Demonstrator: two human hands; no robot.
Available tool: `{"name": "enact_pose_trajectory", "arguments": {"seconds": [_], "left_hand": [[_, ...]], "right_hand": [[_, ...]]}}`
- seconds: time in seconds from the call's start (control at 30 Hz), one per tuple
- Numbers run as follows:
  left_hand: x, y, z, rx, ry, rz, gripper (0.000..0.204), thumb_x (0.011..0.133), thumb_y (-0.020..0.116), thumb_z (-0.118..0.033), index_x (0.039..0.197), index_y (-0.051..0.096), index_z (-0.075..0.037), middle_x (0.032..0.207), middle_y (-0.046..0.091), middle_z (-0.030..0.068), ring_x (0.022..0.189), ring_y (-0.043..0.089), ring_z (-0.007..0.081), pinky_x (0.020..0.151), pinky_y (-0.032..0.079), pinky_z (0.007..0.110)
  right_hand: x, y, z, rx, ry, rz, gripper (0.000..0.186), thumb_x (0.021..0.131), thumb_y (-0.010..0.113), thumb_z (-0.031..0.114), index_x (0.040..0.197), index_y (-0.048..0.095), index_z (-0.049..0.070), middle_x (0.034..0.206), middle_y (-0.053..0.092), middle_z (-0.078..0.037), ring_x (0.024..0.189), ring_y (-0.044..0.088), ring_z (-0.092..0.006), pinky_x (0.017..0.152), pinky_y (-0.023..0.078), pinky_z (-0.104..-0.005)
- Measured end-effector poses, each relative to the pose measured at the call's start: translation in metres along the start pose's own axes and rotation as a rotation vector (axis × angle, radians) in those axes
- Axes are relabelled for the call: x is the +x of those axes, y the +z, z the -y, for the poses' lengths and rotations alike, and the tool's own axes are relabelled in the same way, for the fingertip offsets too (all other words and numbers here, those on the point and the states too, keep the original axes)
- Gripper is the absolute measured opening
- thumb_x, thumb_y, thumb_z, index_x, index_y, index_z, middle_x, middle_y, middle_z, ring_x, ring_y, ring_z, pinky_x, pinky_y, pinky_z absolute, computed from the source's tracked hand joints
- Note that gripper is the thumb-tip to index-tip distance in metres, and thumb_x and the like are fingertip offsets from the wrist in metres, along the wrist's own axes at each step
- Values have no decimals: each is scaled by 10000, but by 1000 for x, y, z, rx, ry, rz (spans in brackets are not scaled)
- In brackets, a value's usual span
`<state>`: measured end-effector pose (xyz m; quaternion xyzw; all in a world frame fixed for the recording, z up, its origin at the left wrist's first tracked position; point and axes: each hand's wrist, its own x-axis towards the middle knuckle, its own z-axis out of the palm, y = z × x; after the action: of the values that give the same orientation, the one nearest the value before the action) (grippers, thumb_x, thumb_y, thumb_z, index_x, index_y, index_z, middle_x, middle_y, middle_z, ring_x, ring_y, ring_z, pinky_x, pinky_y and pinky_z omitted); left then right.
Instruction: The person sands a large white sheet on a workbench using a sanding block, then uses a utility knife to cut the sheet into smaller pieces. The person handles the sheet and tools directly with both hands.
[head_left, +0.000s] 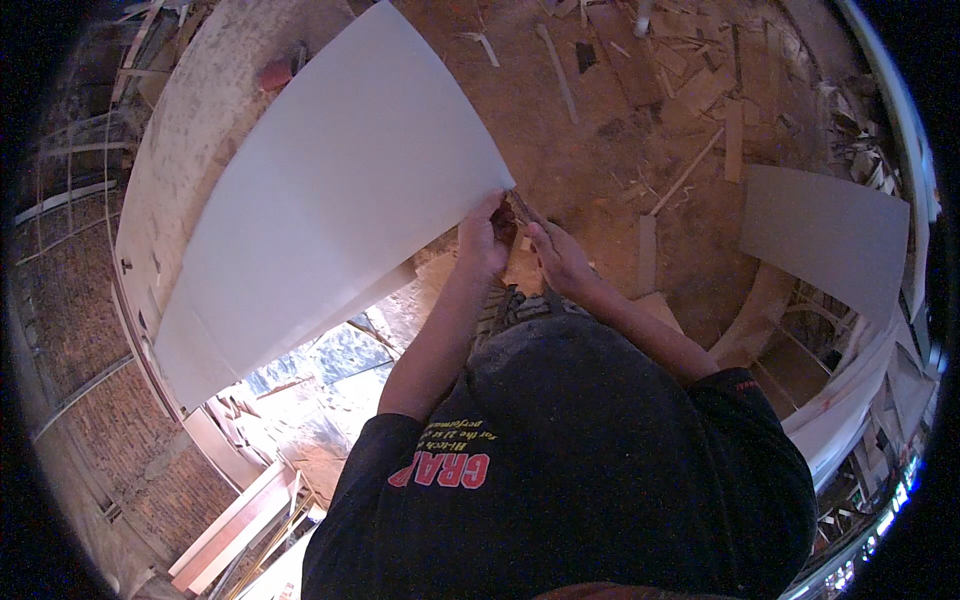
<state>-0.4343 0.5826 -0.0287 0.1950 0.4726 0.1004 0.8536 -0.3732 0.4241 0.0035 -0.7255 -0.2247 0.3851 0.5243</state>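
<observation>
A large white sheet lies across a worktable at my left, its near right corner reaching toward my body. At that corner my left hand is closed, with the thumb and fingertips on the sheet's edge. Close beside it, my right hand is closed around a small, narrow brown piece, its upper end at the sheet's corner. The exact kind of this piece cannot be made out, and the fingers partly cover it. Under the left palm the view is dark.
A pale worktable carries the sheet, with a reddish object on it. Wood offcuts litter the brown floor. At right stands a grey panel. Boards lean at lower left near a brick wall.
</observation>
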Motion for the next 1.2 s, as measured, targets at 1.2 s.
{"name": "enact_pose_trajectory", "arguments": {"seconds": [1.2], "left_hand": [[-14,18,4,-101,17,36,163,953,658,-106,1108,634,-60,955,662,61,886,642,222,808,536,392]], "right_hand": [[3,39,26,279,280,-127,535,1092,393,376,1492,471,31,1509,500,-202,1365,506,-329,1163,361,-406]]}}
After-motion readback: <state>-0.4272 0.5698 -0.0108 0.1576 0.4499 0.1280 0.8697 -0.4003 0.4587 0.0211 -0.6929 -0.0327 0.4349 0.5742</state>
